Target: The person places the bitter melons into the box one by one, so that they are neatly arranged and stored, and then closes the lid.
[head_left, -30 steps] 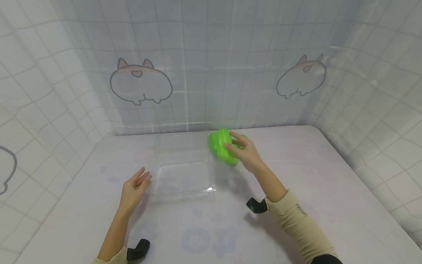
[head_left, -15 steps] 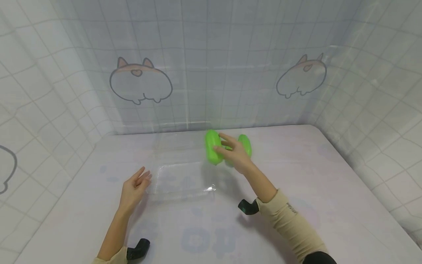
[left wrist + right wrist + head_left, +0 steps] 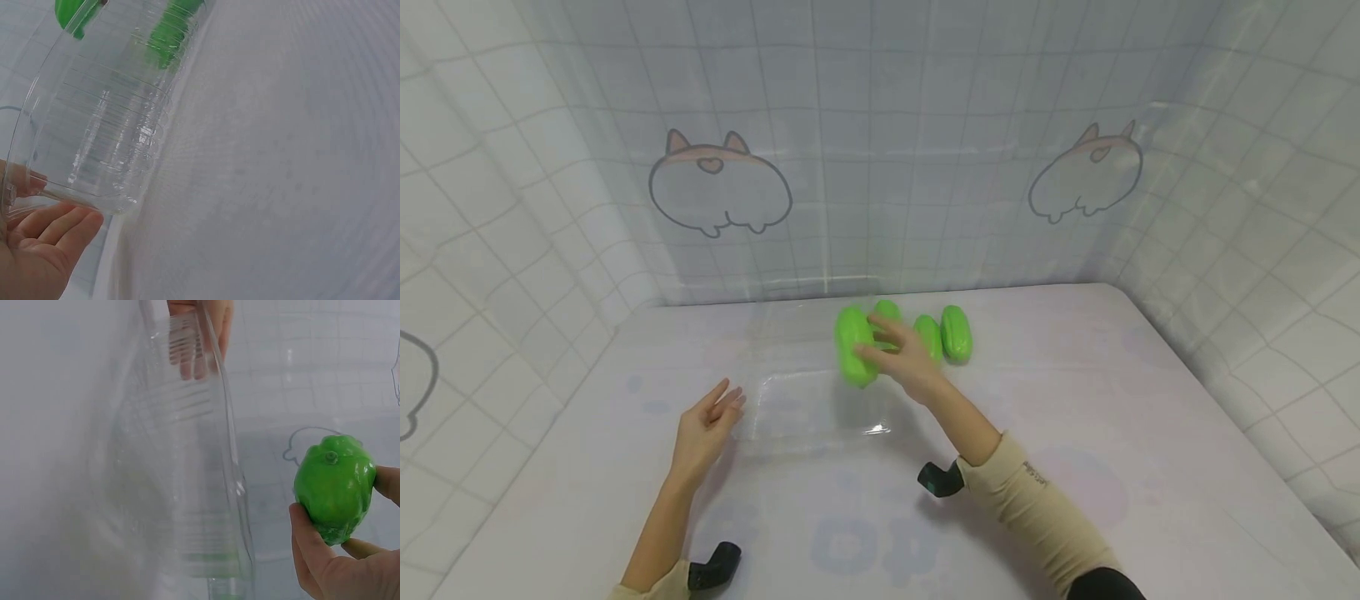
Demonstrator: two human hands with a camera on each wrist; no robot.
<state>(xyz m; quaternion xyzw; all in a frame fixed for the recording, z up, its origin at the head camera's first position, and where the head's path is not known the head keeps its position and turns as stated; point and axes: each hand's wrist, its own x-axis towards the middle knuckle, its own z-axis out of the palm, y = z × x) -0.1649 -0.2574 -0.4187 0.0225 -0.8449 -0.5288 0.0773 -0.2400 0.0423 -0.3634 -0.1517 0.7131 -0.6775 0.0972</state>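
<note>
My right hand holds an oblong, glossy green toy vegetable between thumb and fingers. Its ridged surface and stem nub show in the right wrist view, where the toy vegetable is clear of the box rim. In the head view it overlaps the right part of a clear plastic box. My left hand is at the box's left end, its fairly straight fingers right at the outer wall. Three similar green toy vegetables lie near the box's right end, partly behind my right hand.
The box stands on a pale patterned tabletop, near its back edge. Grid-patterned curtains enclose the back and both sides. A black wrist mount juts from each sleeve.
My right hand has moved left with the toy vegetable, from right of the box to over its right part. The other green pieces have come into view behind it. My left hand has stayed put.
</note>
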